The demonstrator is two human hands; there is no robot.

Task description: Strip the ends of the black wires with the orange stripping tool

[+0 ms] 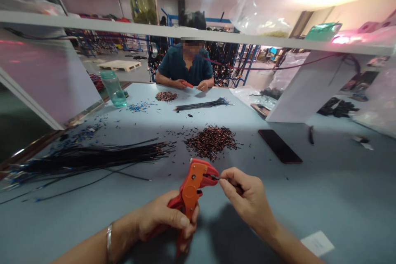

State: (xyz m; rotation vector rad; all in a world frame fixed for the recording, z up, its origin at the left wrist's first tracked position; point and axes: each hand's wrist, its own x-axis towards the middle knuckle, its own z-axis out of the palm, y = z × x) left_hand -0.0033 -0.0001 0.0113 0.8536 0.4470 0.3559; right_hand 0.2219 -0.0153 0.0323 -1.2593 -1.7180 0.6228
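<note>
Red and orange, the stripper (192,187) stands tilted in my left hand (173,214), fingers wrapped round its handles and thumb lying across them, its head above the table (309,198) and turned to the right. My right hand (247,194) is narrowed to a pinch, thumb and forefinger holding a thin dark wire (217,178) at the stripper's mouth; I cannot tell whether the jaws bite on it. A bracelet (109,242) circles my left wrist. Just beyond the stripper lies a heap of dark and coppery bits (212,142), and to its left a bundle of black wires (102,156) with blue-tipped ends pointing away to the left. A phone (280,145) lies flat to the right of the heap, and a white card (317,243) rests near my right forearm. Across the table, a person (185,64) in a dark top holds a red tool (187,85) behind a second bundle (201,105).
</note>
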